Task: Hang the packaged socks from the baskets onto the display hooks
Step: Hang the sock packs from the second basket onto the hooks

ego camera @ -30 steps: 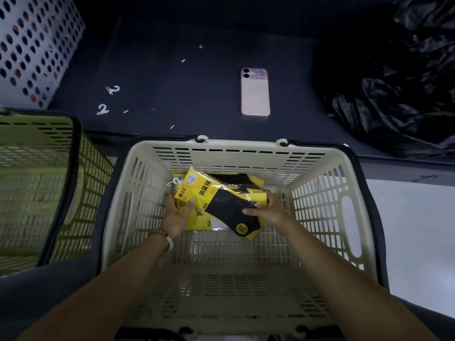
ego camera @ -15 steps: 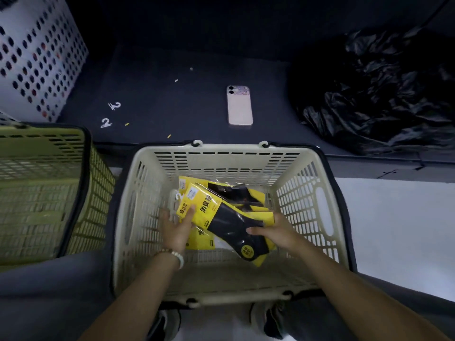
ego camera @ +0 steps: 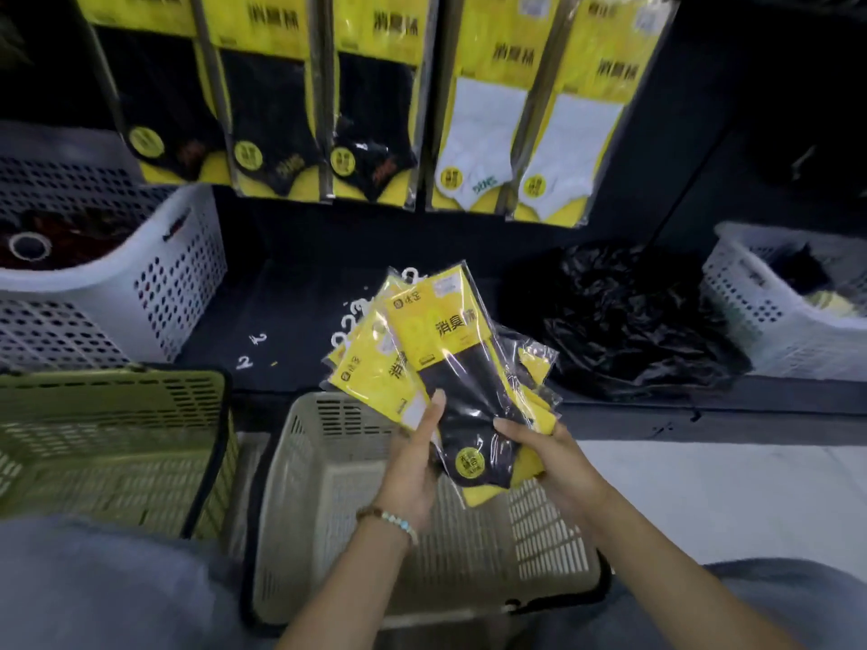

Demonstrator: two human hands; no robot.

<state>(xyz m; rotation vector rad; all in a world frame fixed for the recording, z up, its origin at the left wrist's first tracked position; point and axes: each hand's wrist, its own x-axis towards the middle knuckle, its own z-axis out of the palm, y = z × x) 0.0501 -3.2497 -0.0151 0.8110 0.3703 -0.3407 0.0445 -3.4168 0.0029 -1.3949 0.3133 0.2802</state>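
Observation:
A fanned stack of sock packs (ego camera: pixel 445 358), yellow cards with black socks in clear sleeves, is held up above the beige basket (ego camera: pixel 328 466). My left hand (ego camera: pixel 413 466) grips the stack's lower left, thumb lying up along the front pack. My right hand (ego camera: pixel 549 457) grips the lower right corner. White plastic hanger tabs (ego camera: pixel 356 316) stick out at the stack's top. On the display above hang rows of black sock packs (ego camera: pixel 277 110) and white sock packs (ego camera: pixel 488 129).
A green basket (ego camera: pixel 108 443) stands to the left of the beige one. White perforated bins sit at far left (ego camera: pixel 117 283) and far right (ego camera: pixel 769 302). A black plastic bag (ego camera: pixel 633 321) lies on the dark shelf. Loose white hooks (ego camera: pixel 248 354) lie on the shelf.
Both hands have lifted the sock packs out of the beige basket and raised them toward the display. The view has tilted up, showing the hanging packs.

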